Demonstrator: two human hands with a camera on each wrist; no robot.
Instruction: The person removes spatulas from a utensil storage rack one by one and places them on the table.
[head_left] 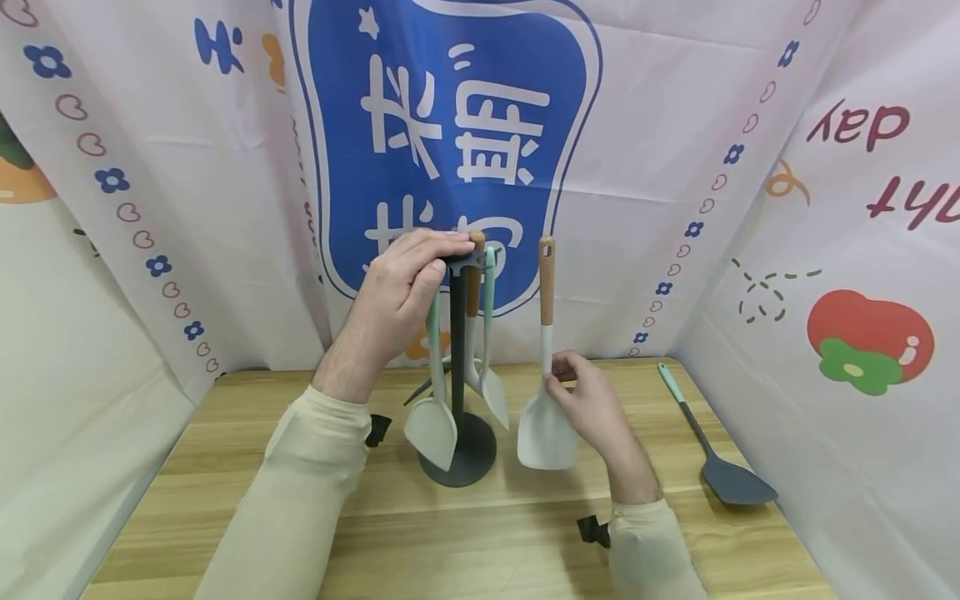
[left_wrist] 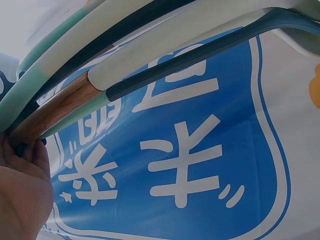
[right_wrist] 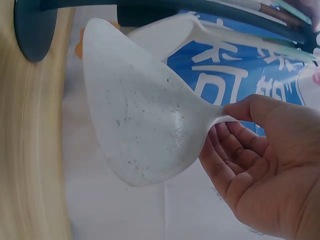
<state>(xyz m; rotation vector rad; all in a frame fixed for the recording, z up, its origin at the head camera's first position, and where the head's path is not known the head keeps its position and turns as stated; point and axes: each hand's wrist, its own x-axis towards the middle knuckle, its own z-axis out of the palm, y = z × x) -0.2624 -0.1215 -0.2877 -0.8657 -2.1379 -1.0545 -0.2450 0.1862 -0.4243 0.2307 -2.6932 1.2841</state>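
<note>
Your left sleeve (head_left: 281, 500) looms closest, left hand (head_left: 393, 292) atop the utensil stand (head_left: 457, 354), its hold hard to judge; your right hand (head_left: 592, 404) pinches the wood-handled white spatula (head_left: 546, 343) upright, handle (head_left: 547, 287) toward twelve, stand's top at ten o'clock.

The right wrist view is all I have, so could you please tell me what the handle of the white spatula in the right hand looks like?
Observer: In the head view, the white spatula has a brown, wood-look handle.
Operator: Thank you. Is any other utensil lying on the table?
Observer: Yes, a dark spatula lies near its right edge.
Operator: Which end of that one points toward the back of the table, please?
Observer: Its mint-green handle does.
</note>
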